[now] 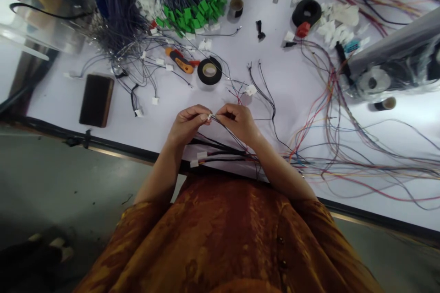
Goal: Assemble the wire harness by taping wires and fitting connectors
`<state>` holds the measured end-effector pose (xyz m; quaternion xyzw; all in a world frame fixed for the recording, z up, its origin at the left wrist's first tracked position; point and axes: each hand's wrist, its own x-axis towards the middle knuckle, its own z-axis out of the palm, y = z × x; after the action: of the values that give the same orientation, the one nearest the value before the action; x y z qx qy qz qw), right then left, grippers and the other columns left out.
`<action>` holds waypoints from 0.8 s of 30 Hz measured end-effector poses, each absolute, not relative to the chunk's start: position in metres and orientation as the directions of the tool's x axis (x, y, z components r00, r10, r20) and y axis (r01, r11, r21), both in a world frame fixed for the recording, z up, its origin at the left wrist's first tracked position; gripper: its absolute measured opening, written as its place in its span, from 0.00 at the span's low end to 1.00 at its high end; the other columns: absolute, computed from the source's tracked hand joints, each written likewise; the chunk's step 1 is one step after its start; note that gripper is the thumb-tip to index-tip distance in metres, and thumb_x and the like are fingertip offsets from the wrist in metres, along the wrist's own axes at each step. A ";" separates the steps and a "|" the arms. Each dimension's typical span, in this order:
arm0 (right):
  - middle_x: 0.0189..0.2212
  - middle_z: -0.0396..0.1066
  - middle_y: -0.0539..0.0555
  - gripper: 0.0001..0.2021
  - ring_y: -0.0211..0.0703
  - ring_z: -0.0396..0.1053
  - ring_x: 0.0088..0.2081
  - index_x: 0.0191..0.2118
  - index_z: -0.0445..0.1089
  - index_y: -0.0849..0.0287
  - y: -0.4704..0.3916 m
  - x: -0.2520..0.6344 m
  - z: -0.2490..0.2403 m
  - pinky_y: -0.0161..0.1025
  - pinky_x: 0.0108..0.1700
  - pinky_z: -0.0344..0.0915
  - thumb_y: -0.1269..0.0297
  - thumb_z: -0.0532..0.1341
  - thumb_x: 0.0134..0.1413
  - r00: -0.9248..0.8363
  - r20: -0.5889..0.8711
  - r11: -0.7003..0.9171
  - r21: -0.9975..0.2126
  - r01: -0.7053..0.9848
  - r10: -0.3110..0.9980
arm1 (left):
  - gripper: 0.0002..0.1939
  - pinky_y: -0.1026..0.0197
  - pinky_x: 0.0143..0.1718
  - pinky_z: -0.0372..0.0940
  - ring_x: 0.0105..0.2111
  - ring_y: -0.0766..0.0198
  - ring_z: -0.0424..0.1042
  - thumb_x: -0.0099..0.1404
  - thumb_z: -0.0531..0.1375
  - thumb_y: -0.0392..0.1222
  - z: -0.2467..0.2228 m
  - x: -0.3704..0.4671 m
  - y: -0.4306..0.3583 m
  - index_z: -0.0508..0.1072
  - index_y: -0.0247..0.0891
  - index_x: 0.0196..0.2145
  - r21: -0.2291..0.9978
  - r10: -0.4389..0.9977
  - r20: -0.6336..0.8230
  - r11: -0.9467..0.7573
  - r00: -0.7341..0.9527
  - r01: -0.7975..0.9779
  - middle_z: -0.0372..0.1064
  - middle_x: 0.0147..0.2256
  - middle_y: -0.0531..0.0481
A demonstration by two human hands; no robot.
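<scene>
Close to the table's front edge, my two hands meet fingertip to fingertip. My left hand (187,123) pinches a small white connector (209,116), mostly covered by the fingers. My right hand (239,122) is closed on thin dark wires (225,127) that run from the connector toward the lower right. Below the hands lie black-sleeved cables (223,149) ending in white connectors (198,159). Just beyond my right hand sits another white connector (250,90) with red and dark wires. A black tape roll (209,70) lies beyond my left hand.
A bundle of wires with green connectors (197,16) fills the back left. An orange-black cutter (182,61) and a dark phone-like block (96,100) lie on the left. Loose coloured wires (332,100) spread across the right, near a plastic-wrapped roll (395,59) and another black tape roll (306,12).
</scene>
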<state>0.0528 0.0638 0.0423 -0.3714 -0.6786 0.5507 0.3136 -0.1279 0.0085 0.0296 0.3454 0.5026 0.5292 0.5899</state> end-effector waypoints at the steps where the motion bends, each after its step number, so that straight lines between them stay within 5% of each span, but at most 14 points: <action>1: 0.25 0.73 0.48 0.08 0.33 0.63 0.26 0.28 0.72 0.59 0.063 0.053 0.042 0.34 0.33 0.59 0.64 0.62 0.57 -0.523 0.006 0.114 -0.978 0.174 0.852 | 0.07 0.62 0.36 0.65 0.30 0.67 0.68 0.55 0.71 0.46 0.031 -0.127 0.008 0.80 0.41 0.29 0.954 0.976 -0.202 0.177 -0.080 -0.243 0.70 0.28 0.51; 6: 0.23 0.71 0.47 0.07 0.33 0.62 0.26 0.27 0.72 0.60 0.064 0.055 0.039 0.34 0.32 0.57 0.67 0.61 0.55 -0.545 -0.044 0.096 -0.970 0.225 0.837 | 0.04 0.60 0.40 0.68 0.32 0.65 0.71 0.59 0.69 0.43 0.036 -0.126 0.006 0.82 0.43 0.31 0.992 0.987 -0.128 0.128 -0.095 -0.008 0.73 0.31 0.49; 11: 0.20 0.66 0.46 0.07 0.32 0.60 0.25 0.27 0.72 0.61 0.069 0.060 0.042 0.34 0.31 0.55 0.67 0.61 0.55 -0.661 -0.089 0.083 -0.971 0.225 0.745 | 0.06 0.61 0.36 0.68 0.29 0.66 0.71 0.57 0.70 0.45 0.034 -0.128 0.006 0.82 0.40 0.30 0.978 0.982 -0.186 0.183 -0.021 -0.101 0.73 0.30 0.50; 16: 0.28 0.71 0.49 0.04 0.35 0.64 0.30 0.31 0.71 0.60 0.065 0.062 0.042 0.35 0.34 0.57 0.68 0.62 0.56 -0.591 0.020 0.254 -0.915 0.314 0.806 | 0.04 0.63 0.37 0.68 0.31 0.67 0.72 0.59 0.70 0.42 0.029 -0.127 0.005 0.82 0.39 0.31 0.992 0.995 -0.099 0.096 -0.033 -0.077 0.73 0.30 0.49; 24: 0.26 0.69 0.48 0.08 0.34 0.62 0.29 0.28 0.67 0.59 0.053 0.065 0.039 0.35 0.35 0.58 0.70 0.59 0.58 -0.512 0.109 0.243 -0.949 0.203 0.852 | 0.07 0.64 0.35 0.69 0.29 0.68 0.72 0.57 0.71 0.44 0.019 -0.121 0.002 0.82 0.39 0.29 0.977 0.992 -0.106 0.090 -0.071 -0.192 0.73 0.28 0.50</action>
<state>0.0649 0.0533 0.0393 -0.3683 -0.7163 0.4929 0.3292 -0.1207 0.0019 0.0192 0.4045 0.4942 0.5396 0.5486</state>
